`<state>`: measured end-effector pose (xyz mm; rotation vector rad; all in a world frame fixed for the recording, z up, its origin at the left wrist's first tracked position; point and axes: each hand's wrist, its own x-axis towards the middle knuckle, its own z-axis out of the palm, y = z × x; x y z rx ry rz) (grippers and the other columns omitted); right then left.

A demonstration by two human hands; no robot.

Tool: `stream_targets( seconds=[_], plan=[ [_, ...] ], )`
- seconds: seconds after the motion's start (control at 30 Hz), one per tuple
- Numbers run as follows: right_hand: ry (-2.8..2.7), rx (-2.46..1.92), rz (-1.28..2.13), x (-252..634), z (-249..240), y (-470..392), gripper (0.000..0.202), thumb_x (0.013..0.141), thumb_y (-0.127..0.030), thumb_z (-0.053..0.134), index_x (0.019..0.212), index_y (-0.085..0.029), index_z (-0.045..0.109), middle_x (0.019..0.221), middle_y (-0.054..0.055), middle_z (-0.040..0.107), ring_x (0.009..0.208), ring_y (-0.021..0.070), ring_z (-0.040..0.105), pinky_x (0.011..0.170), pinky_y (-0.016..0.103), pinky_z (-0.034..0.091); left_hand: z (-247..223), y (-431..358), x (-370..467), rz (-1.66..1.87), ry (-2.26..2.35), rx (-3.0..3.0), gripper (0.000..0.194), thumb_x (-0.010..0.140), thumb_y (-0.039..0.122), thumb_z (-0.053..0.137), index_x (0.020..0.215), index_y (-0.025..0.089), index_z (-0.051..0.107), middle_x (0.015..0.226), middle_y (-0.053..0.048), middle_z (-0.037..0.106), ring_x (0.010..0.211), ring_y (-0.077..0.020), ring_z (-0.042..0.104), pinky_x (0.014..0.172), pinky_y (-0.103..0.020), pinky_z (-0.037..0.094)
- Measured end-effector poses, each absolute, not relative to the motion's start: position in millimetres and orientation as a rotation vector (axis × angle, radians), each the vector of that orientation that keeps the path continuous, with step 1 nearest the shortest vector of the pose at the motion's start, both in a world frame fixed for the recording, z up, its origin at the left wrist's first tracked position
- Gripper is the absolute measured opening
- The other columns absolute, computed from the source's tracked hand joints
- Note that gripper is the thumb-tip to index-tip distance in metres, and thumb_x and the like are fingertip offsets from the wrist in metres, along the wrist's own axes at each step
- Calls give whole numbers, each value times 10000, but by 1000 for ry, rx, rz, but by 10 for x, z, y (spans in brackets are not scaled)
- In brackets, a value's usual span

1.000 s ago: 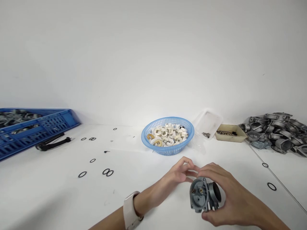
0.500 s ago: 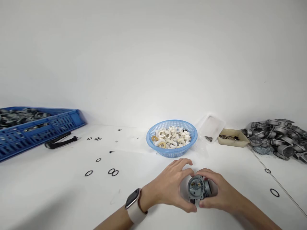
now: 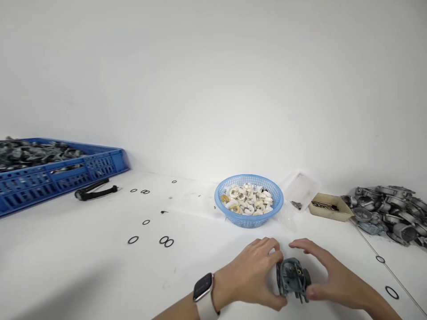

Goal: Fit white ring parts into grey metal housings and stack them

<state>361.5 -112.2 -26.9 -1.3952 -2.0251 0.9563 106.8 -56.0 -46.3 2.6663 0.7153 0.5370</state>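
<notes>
A grey metal carburetor with an open round chamber and small brass parts inside is at the lower right of the head view, just above the white table. My left hand grips its left side between thumb and curled fingers. On the other side, my right hand is open, its fingers spread away from the carburetor. The right thumb tip lies close against the carburetor's right edge; whether it touches I cannot tell. Beyond the hands stands a blue basket of white and a few yellowish ring-like parts.
A blue crate full of dark metal parts stands at left, a black folded tool before it. Several black rubber rings lie about. At right are a clear tray, a cream box and a pile of metal housings.
The carburetor has been turned within the hands. My right hand has opened and drawn its fingers off it, while the left keeps its grip. The whole view has shifted slightly.
</notes>
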Motion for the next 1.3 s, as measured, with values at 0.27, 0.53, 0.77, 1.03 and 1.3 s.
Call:
stream_targets(
  seconds=[0.27, 0.53, 0.77, 1.03, 1.3],
  plan=[
    [-2207, -1488, 254, 3205, 275, -410, 415, 992, -568, 512, 1242, -273, 663, 1330, 88, 656, 1250, 304, 582, 1043, 459, 499, -514, -509, 1044, 527, 671, 2762, 592, 668, 563, 831, 1107, 207, 657, 1165, -95, 636, 993, -316, 635, 900, -402, 487],
    [-2430, -1932, -69, 2724, 452, 771, 222, 1005, -291, 611, 1187, -179, 672, 1174, 82, 697, 1096, 245, 649, 959, 446, 529, -554, -477, 1083, 480, 650, 2866, 473, 812, 574, 760, 1060, 184, 658, 1107, -102, 657, 963, -300, 655, 830, -368, 476],
    [-2340, -1992, -49, 2590, 260, 954, 274, 992, -342, 661, 1203, -167, 656, 1249, 86, 659, 1100, 247, 653, 954, 482, 547, -609, -422, 1132, 465, 586, 2990, 467, 872, 564, 721, 1071, 145, 664, 1052, -110, 664, 915, -287, 659, 736, -354, 455],
    [-2102, -1545, 366, 2956, 529, 275, 387, 968, -385, 538, 1261, -167, 666, 1040, 103, 770, 944, 244, 723, 840, 353, 586, -475, -509, 1074, 588, 684, 2634, 581, 767, 658, 751, 1097, 181, 704, 1099, -112, 688, 960, -321, 665, 935, -428, 472],
    [-1399, -1217, 988, 3245, 193, -934, 391, 771, -502, 847, 1043, -232, 770, 887, 87, 787, 809, 256, 725, 805, 400, 597, -100, -690, 1055, 1061, 733, 1822, 281, 899, 457, 616, 979, 204, 710, 897, -43, 740, 871, -235, 666, 821, -346, 491]
  ],
)
